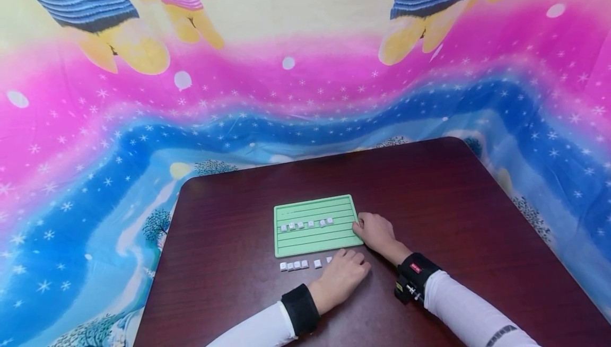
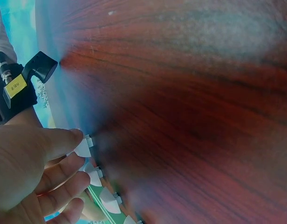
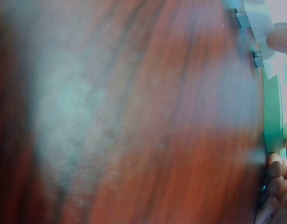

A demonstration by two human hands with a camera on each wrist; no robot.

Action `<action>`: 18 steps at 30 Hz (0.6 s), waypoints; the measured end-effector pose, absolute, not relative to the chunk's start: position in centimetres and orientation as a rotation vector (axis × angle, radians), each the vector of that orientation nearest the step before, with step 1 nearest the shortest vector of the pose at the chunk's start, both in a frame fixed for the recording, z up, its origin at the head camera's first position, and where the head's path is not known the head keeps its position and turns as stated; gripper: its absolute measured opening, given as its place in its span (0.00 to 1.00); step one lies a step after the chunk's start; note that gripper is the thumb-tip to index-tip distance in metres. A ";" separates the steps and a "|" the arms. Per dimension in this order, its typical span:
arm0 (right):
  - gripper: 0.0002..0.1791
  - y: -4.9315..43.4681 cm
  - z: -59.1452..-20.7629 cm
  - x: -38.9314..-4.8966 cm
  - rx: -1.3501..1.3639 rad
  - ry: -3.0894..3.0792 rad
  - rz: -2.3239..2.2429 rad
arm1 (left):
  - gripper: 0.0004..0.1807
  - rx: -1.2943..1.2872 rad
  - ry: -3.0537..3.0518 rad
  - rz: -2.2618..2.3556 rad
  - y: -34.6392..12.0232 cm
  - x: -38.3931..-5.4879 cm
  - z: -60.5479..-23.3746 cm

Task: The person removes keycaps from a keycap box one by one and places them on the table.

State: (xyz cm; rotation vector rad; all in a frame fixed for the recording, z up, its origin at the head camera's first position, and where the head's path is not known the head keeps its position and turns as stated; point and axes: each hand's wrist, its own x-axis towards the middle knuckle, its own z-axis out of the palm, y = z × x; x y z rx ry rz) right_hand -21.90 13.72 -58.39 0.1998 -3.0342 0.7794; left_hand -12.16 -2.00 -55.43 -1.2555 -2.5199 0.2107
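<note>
A light green ruled board [image 1: 312,241] lies on the table, with several small white blocks [image 1: 311,224] in a row across it. At its right edge my right hand [image 1: 379,233] grips the board, thumb over the rim; its curled fingers [image 3: 275,170] show beside the green edge in the right wrist view. Below the board runs a second row of white blocks [image 1: 297,265]. My left hand [image 1: 341,278] is at that row's right end and covers part of it. In the left wrist view, its thumb and forefinger pinch a small white block [image 2: 84,148].
The dark red-brown table [image 1: 229,230] extends round the board on all sides. A patterned cloth [image 1: 286,92] hangs behind and beside it. Both wrists wear black bands, and a camera mount [image 1: 406,289] sticks out from the right one.
</note>
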 end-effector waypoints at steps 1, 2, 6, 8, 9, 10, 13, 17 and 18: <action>0.22 13.7 -58.4 -21.9 0.201 -3.035 0.780 | 0.06 -1.255 -2.518 0.201 -2.0 -12.2 -55.4; 0.22 13.7 -58.4 -21.9 0.202 -3.034 0.783 | 0.05 -1.254 -2.515 0.190 -2.1 -12.2 -55.3; 0.22 13.8 -58.5 -21.9 0.205 -3.035 0.790 | 0.03 -1.230 -2.488 0.138 -2.4 -12.5 -55.1; 0.21 13.8 -58.6 -21.9 0.206 -3.032 0.794 | 0.02 -1.210 -2.481 0.124 -2.6 -12.8 -54.9; 0.21 13.9 -58.7 -21.9 0.207 -3.031 0.795 | 0.03 -1.200 -2.479 0.120 -2.6 -12.9 -54.8; 0.21 13.9 -58.7 -21.9 0.207 -3.028 0.797 | 0.02 -1.190 -2.481 0.119 -2.7 -13.1 -54.8; 0.22 13.8 -58.8 -22.0 0.211 -3.026 0.790 | 0.03 -1.155 -2.490 0.108 -3.0 -13.6 -54.6; 0.22 13.7 -58.7 -21.9 0.207 -3.026 0.773 | 0.05 -1.109 -2.517 0.060 -3.5 -14.3 -54.2; 0.22 13.7 -58.7 -21.9 0.205 -3.026 0.773 | 0.06 -1.098 -2.527 0.049 -3.6 -14.4 -54.1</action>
